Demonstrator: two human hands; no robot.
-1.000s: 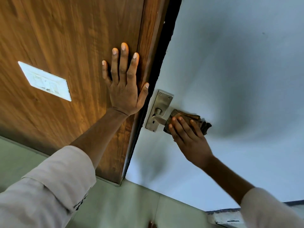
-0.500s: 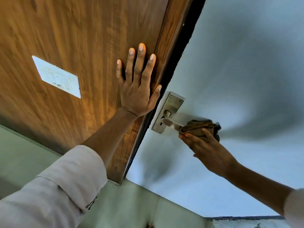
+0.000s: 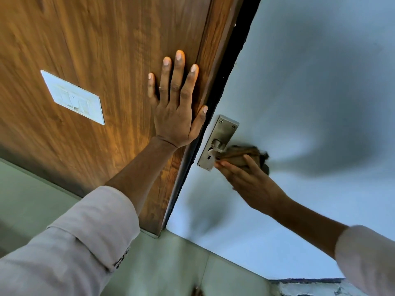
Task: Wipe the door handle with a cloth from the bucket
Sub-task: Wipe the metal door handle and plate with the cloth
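1. Left hand (image 3: pixel 174 116): laid flat, fingers spread wide, against the brown wood-grain panel (image 3: pixel 106 60); nothing is gripped. The thumb reaches the dark gap (image 3: pixel 215 99) beside the panel's edge.
2. Right hand (image 3: pixel 251 182): blurred; the fingers are seen extended and pressed up under a brown crumpled cloth (image 3: pixel 241 155). The thumb is hidden, so how far the cloth is enclosed cannot be told.
3. Brown crumpled cloth: bunched over the lever of the brushed-metal door handle (image 3: pixel 215 149); its far end is frayed and smeared by motion.
4. Brushed-metal door handle: mounted on a rectangular metal backplate (image 3: pixel 223 131) fixed to the pale blue-grey door (image 3: pixel 310 82). Only the lever's stub near the spindle is visible; the remainder is covered by the cloth. A keyhole is partly made out below it.
5. White rectangular switch plate (image 3: pixel 73 97): set into the wood-grain panel, well apart from the left hand; its markings are illegible.
6. Light-coloured sleeves (image 3: pixel 85 236): both are cut off by the frame edges.
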